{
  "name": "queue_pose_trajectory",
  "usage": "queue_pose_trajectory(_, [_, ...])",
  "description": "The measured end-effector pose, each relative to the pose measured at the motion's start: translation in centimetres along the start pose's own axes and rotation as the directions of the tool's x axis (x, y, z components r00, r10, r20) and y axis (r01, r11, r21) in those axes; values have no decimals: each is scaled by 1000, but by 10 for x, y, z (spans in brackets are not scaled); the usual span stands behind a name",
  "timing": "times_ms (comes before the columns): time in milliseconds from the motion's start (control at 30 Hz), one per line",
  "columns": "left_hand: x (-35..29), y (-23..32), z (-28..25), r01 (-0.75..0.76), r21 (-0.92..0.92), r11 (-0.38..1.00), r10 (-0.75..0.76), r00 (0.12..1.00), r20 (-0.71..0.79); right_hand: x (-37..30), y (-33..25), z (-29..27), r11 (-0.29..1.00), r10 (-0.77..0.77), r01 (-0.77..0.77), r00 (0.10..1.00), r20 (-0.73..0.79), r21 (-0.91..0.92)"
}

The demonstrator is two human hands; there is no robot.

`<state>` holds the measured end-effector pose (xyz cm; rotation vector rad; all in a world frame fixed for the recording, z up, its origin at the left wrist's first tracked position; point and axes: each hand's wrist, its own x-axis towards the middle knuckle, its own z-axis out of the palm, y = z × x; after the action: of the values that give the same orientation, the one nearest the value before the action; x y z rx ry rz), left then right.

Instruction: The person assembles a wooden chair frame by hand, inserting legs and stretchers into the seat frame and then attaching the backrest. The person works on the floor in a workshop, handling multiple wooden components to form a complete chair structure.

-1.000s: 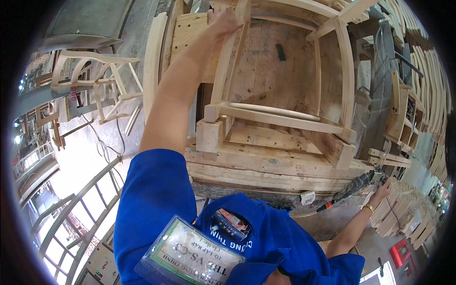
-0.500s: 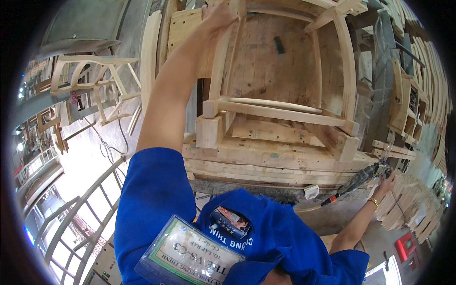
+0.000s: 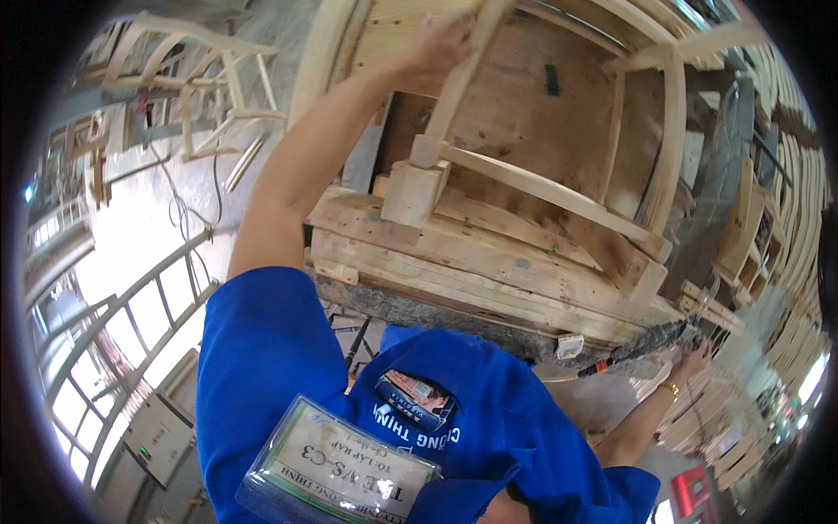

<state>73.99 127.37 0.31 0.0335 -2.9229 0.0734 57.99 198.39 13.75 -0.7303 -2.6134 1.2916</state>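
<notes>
A pale wooden chair frame rests over wooden blocks on the workbench in front of me. My left hand is at its left rail, fingers curled against the wood and a little blurred. Under the frame's near left corner is a square block. At the bench's right end, my right hand is closed round the rear end of a black pistol-less, straight power driver with an orange-red tip. The driver slants along the bench edge, its tip toward my body. My right fingers are partly hidden.
The bench's layered plank edge runs close to my body. A small white box sits on that edge. Another chair frame stands on the floor at left, near loose cables. Stacked curved wooden parts line the right.
The view has turned a little. The chair frame now lies more slanted, its left rail leaning further right, and my left hand has moved with it. My right hand stays at the driver.
</notes>
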Motion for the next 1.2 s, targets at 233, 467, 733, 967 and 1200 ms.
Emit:
queue_pose_trajectory(233, [-159, 67, -139, 459, -572, 680, -174, 859, 482, 0, 6, 4, 994, 1, 3, 999, 39, -107])
queue_pose_trajectory(467, [-215, 141, -147, 715, -290, 636, -636, 699, 328, -9, 0, 3, 964, -132, 146, 988, 75, -221])
queue_pose_trajectory(733, [-180, 152, -135, 628, -678, 382, -713, 667, 217, -65, -60, 27, 648, -347, 265, 937, 33, -714])
queue_pose_trajectory(967, [-166, 148, -141, 637, -696, 331, -680, 673, 292, -64, -139, 72, 420, -610, 673, 706, 360, -608])
queue_pose_trajectory(1200, [-165, 146, -141, 669, -680, 301, -676, 652, 343, -76, -148, 150, 602, -470, 744, 624, 625, -290])
